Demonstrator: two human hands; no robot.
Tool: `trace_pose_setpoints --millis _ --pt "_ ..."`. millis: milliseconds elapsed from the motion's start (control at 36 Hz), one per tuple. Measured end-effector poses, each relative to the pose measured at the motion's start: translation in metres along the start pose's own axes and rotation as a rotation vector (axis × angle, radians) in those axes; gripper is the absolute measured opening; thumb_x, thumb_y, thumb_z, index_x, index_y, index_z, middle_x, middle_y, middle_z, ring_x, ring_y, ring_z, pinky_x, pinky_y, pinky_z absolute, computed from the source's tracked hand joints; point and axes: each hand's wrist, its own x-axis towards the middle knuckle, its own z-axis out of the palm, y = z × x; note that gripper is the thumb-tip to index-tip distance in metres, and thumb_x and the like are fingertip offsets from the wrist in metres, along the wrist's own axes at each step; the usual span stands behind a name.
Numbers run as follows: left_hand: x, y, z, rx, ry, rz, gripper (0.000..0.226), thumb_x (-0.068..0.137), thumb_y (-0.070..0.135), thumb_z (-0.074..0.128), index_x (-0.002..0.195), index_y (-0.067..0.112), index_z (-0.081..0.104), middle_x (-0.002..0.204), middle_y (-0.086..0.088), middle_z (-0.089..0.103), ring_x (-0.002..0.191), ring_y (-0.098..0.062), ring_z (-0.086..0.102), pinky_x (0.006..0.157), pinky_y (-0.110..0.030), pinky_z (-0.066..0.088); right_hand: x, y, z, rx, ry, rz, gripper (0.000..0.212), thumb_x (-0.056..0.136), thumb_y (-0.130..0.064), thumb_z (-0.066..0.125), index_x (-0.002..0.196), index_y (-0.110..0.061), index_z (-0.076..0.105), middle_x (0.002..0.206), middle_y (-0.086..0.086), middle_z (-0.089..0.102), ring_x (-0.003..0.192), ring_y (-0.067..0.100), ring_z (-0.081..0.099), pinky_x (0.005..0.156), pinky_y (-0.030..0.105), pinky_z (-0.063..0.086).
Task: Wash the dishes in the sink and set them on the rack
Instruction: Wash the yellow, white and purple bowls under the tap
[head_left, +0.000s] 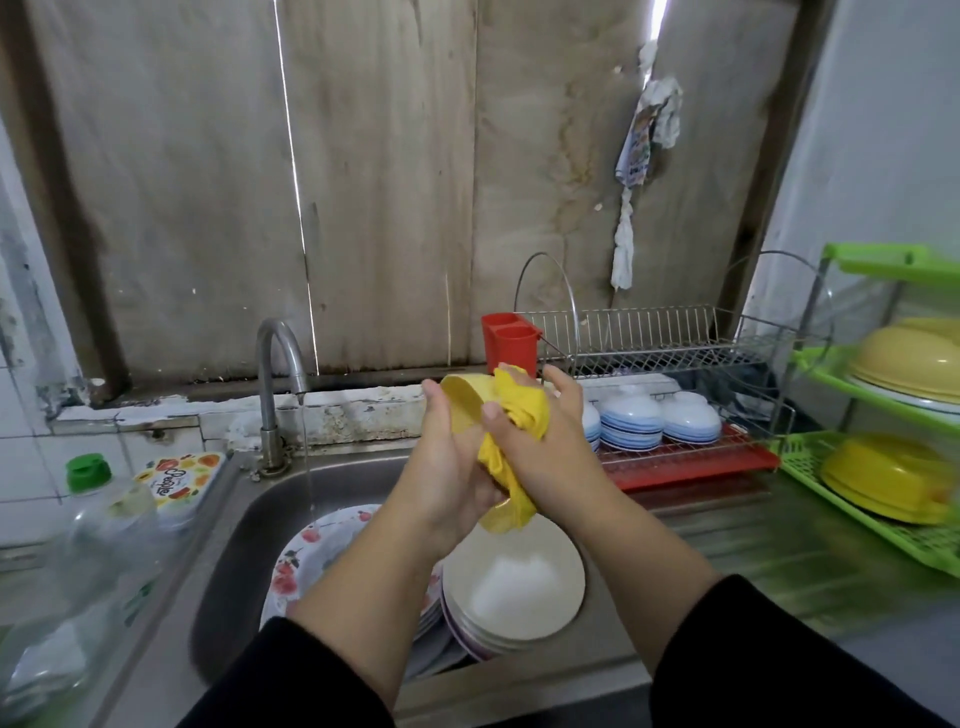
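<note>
While held above the sink (244, 525), yellow bowl (465, 402) cupped by left hand (447, 467), fingers curled behind; right hand (540, 441) clutching yellow cloth (519, 410) against it. Probably light, wet, slippery; best gripped at rim.

A plain home kitchen, seen at the washing-up sink.

A steel sink (234, 525) at six o'clock holds stacked plates (514, 582) under a running tap (278, 358); a wire dish rack (670, 343) with upturned bowls (660, 418) stands at three o'clock, a green plastic shelf (883, 514) beyond it. A dish-soap bottle (88, 545) sits at nine o'clock, with stained boards (389, 182) at twelve.
</note>
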Motion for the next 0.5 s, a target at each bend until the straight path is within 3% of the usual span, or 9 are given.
trace_pose_setpoints --millis 83,139,194,278,389,444,500 --pt "0.003 0.004 0.0 -0.161 0.007 0.012 0.095 0.081 0.077 -0.002 0.112 0.013 0.061 0.107 -0.01 0.071 0.096 -0.021 0.068 0.087 -0.038 0.049 -0.005 0.001 -0.012 -0.282 -0.149 -0.218 0.061 0.071 -0.063 0.057 0.129 -0.049 0.043 0.138 -0.008 0.016 0.132 0.007 0.02 0.111 0.02 0.016" --pt "0.006 0.004 0.001 -0.272 0.007 0.021 0.096 0.082 0.078 0.003 0.111 0.007 0.061 0.103 -0.013 0.071 0.087 -0.024 0.07 0.074 -0.033 0.055 -0.005 0.001 -0.023 -0.466 -0.217 -0.352 0.063 0.069 -0.065 0.053 0.129 -0.048 0.046 0.138 -0.003 0.027 0.131 0.017 0.022 0.108 0.024 0.012" --pt "0.007 0.001 0.0 -0.34 0.018 0.021 0.088 0.085 0.075 0.012 0.111 0.006 0.062 0.094 -0.013 0.072 0.07 -0.024 0.07 0.05 -0.024 0.053 -0.002 0.006 -0.032 -0.595 -0.248 -0.484 0.067 0.071 -0.061 0.054 0.133 -0.035 0.052 0.141 0.008 0.039 0.133 0.036 0.027 0.109 0.04 0.017" --pt "0.009 -0.001 0.006 -0.305 0.032 0.008 0.068 0.09 0.064 0.029 0.117 0.01 0.061 0.095 -0.012 0.071 0.067 -0.025 0.068 0.05 -0.029 0.053 0.002 0.007 -0.046 -0.763 -0.299 -0.541 0.074 0.073 -0.052 0.064 0.141 -0.031 0.042 0.149 0.003 0.037 0.138 0.042 0.024 0.109 0.061 0.022" --pt "0.014 -0.006 0.018 -0.25 0.115 0.024 0.035 0.095 0.042 0.041 0.108 0.016 0.062 0.086 -0.009 0.071 0.049 -0.02 0.063 0.036 -0.019 0.04 0.003 -0.001 -0.062 -0.76 -0.455 -0.407 0.098 0.074 -0.037 0.078 0.149 -0.029 0.016 0.156 -0.015 0.01 0.145 0.011 -0.003 0.118 0.039 -0.004" --pt "0.017 -0.008 0.022 -0.203 0.162 0.03 0.029 0.096 0.038 0.042 0.104 0.018 0.061 0.078 -0.007 0.071 0.044 -0.02 0.059 0.039 -0.019 0.033 0.002 0.001 -0.066 -0.703 -0.429 -0.43 0.106 0.069 -0.034 0.083 0.145 -0.031 0.01 0.152 -0.019 0.001 0.141 0.004 -0.006 0.118 0.034 -0.005" --pt "0.019 -0.01 0.025 -0.2 0.208 0.046 0.027 0.098 0.035 0.04 0.101 0.016 0.059 0.073 -0.007 0.072 0.047 -0.022 0.061 0.047 -0.026 0.032 0.0 0.006 -0.07 -0.63 -0.385 -0.428 0.11 0.063 -0.038 0.086 0.14 -0.032 0.008 0.151 -0.015 -0.004 0.144 0.009 -0.003 0.119 0.036 0.0"
